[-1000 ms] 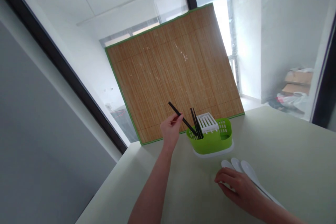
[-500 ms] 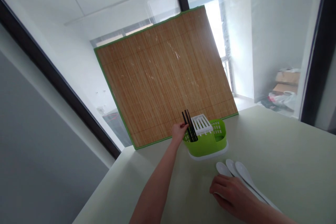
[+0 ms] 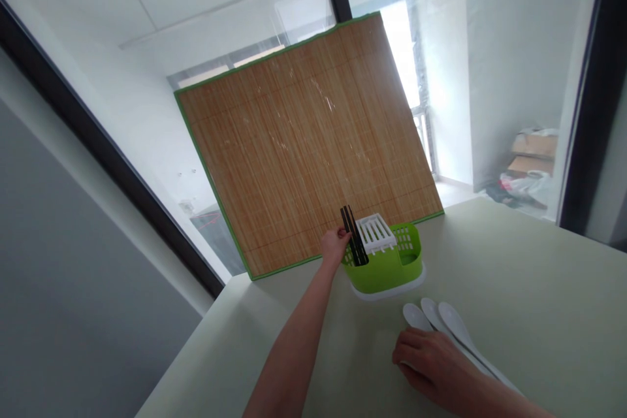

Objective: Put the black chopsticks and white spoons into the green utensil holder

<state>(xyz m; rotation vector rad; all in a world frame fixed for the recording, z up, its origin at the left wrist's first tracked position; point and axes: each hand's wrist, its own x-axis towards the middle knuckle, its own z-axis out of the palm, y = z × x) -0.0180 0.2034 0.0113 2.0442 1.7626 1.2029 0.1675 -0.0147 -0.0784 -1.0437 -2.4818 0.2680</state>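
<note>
Several black chopsticks (image 3: 359, 245) lean upright in the left compartment of a green cutlery holder (image 3: 379, 279) with a white slatted top and white base. My left hand (image 3: 335, 243) pinches one at the left of the bunch, thumb and finger closed near its upper part. My right hand (image 3: 431, 356) rests at the lower right with its fingers curled inward; anything inside them is hidden. Three white spoons (image 3: 454, 323) lie side by side on the table, bowls toward the holder. The right hand covers part of their handles.
A bamboo mat (image 3: 304, 150) with green edging leans on the glass behind the holder. The pale table (image 3: 539, 287) extends to the right. Past the glass, cardboard boxes (image 3: 533, 145) and plastic bags lie on the floor.
The held chopstick has moved slightly right, closer against the others in the holder. My right hand and the spoons look almost unchanged.
</note>
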